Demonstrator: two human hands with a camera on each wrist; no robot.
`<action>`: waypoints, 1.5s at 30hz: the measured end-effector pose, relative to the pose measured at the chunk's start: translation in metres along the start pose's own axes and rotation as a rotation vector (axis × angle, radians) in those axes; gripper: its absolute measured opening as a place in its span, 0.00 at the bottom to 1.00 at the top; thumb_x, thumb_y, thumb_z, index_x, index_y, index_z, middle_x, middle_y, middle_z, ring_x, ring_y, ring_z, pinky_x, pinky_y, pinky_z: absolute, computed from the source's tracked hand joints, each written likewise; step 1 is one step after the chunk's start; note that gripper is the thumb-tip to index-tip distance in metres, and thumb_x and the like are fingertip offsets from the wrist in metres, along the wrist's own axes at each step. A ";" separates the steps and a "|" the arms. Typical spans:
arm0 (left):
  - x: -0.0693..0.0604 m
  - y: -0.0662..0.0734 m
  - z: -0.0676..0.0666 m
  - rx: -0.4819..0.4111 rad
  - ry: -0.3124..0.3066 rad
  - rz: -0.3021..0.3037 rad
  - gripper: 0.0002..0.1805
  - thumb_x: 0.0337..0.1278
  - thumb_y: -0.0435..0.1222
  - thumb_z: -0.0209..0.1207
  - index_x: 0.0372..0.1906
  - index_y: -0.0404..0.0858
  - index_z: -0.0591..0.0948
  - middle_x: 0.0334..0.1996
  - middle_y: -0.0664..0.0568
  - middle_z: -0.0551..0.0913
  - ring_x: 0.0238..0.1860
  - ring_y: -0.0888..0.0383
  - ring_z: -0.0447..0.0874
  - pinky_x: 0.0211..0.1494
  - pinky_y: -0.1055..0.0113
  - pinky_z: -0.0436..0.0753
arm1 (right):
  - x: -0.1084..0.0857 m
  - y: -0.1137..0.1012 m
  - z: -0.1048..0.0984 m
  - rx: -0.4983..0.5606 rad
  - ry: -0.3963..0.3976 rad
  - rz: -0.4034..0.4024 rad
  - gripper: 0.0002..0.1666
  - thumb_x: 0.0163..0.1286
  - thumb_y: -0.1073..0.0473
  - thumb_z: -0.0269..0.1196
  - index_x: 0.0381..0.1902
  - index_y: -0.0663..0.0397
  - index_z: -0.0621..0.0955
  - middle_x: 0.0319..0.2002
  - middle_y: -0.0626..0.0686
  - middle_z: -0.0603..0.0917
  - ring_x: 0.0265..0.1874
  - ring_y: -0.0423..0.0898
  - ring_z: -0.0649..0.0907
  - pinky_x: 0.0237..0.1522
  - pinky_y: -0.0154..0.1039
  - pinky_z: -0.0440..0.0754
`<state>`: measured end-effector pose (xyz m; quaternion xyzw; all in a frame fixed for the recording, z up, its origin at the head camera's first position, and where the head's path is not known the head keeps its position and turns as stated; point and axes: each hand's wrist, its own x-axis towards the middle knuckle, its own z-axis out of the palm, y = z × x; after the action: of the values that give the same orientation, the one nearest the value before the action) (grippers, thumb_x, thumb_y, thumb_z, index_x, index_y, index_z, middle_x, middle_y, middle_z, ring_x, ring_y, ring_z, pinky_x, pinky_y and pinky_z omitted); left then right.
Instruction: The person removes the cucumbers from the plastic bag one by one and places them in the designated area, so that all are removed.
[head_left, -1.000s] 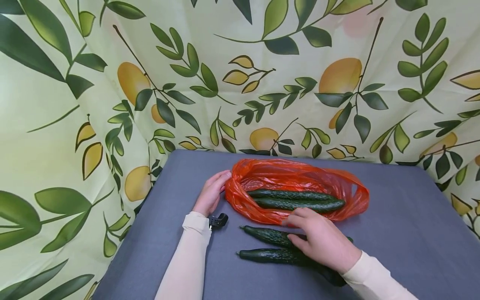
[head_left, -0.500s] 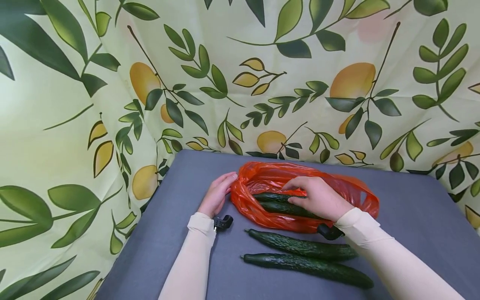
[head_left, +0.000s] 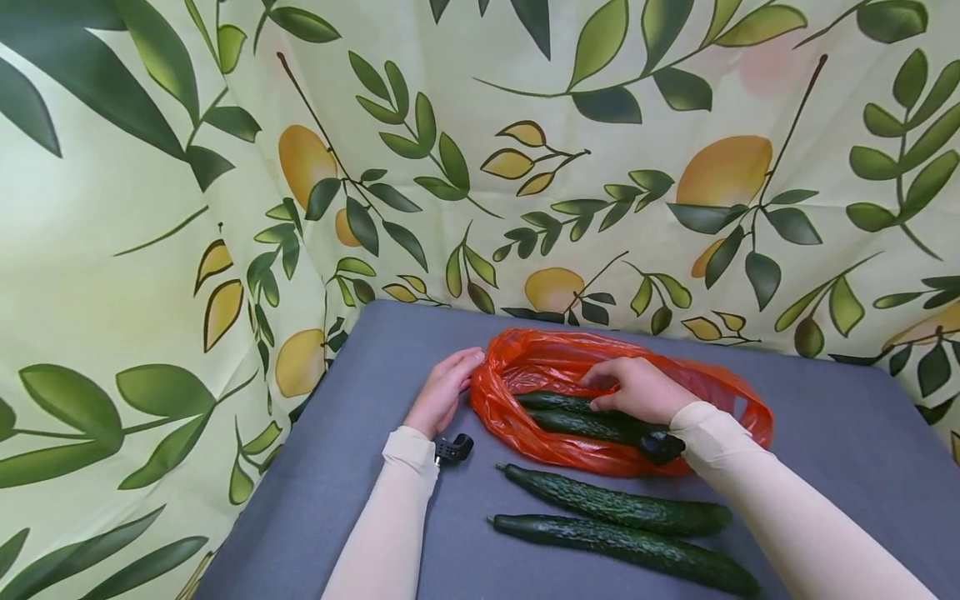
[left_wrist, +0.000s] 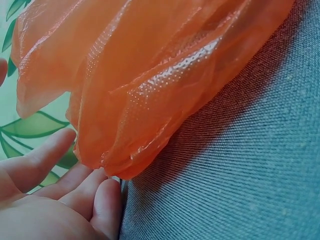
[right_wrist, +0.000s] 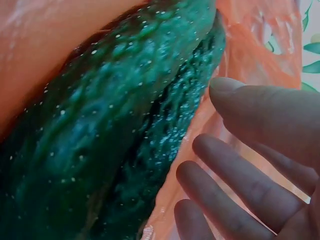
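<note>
In the head view, an orange-red plastic bag [head_left: 525, 450] lies spread on the table with its mouth wide. Two dark green cucumbers rest side by side inside it, a far cucumber [head_left: 551, 402] and a near cucumber [head_left: 577, 423]. My right hand [head_left: 641, 390] reaches into the bag above them; in the right wrist view its fingertips [right_wrist: 192, 175] hang beside the cucumbers, gripping nothing. My left hand [head_left: 442, 392] is at the bag's left end, its loose fingers [left_wrist: 107, 197] at the gathered plastic. Two more cucumbers, an upper one [head_left: 615, 497] and a lower one [head_left: 622, 542], lie in front of the bag.
A grey cloth covers the table [head_left: 360, 367]. Behind and to the left hangs a curtain [head_left: 420, 242] printed with leaves and fruit. Each wrist carries a small black camera, the left camera [head_left: 455, 448] beside the bag and the right camera [head_left: 660, 446] over its front edge.
My right hand has moved from the cucumbers in front, up and away into the bag over the two cucumbers there. My left hand stays at the bag's left end. The head view has shifted slightly.
</note>
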<state>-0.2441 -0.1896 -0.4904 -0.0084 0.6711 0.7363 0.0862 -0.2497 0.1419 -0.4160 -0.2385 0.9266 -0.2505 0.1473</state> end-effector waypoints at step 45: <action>-0.001 0.002 0.001 0.008 -0.015 0.013 0.33 0.79 0.48 0.59 0.77 0.34 0.74 0.77 0.41 0.75 0.76 0.45 0.75 0.84 0.45 0.68 | 0.007 0.009 0.007 0.030 0.019 0.029 0.15 0.68 0.65 0.74 0.51 0.48 0.91 0.49 0.51 0.93 0.46 0.49 0.87 0.57 0.58 0.88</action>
<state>-0.2432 -0.1889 -0.4881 0.0019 0.6736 0.7340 0.0865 -0.2566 0.1424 -0.4279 -0.2204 0.9275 -0.2645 0.1458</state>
